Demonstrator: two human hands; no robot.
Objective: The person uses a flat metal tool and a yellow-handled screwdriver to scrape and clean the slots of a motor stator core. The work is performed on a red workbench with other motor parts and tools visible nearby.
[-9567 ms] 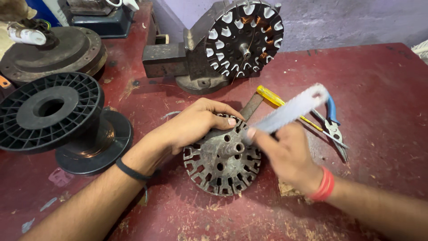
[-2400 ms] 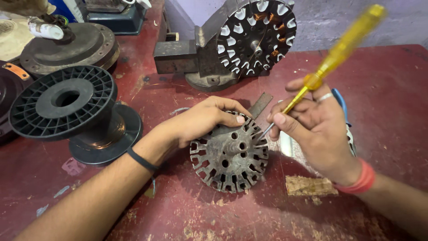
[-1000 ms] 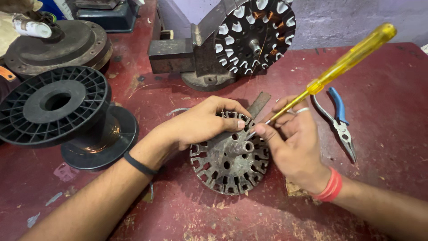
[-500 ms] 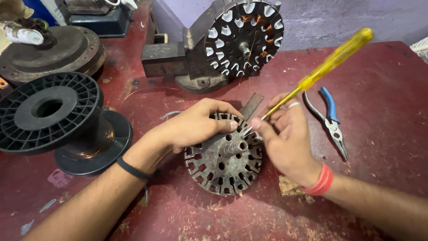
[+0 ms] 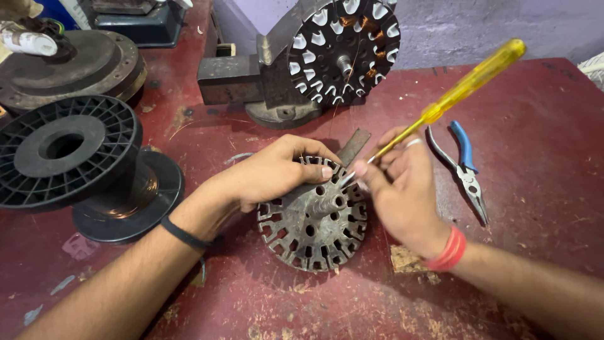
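Note:
A round slotted metal stator core (image 5: 313,220) lies flat on the dark red table (image 5: 535,101). My left hand (image 5: 270,171) rests on its upper left rim, fingers curled over the edge, pinning it down. My right hand (image 5: 402,189) grips a yellow-handled screwdriver (image 5: 462,88) near the shaft; the handle points up and right, the tip sits at a slot on the core's upper right rim, close to my left fingertips. A flat dark metal strip (image 5: 352,147) lies just behind the core.
Blue-handled pliers (image 5: 464,169) lie to the right of my right hand. A second stator with white insulators (image 5: 343,47) stands upright on a metal block behind. A black plastic spool (image 5: 69,157) stands at left, a round dark motor housing (image 5: 82,60) behind it.
Long ago my right hand held a flat pale strip; it now holds the screwdriver. Over the last second the tip has come down to the core's rim, and the handle tilted slightly.

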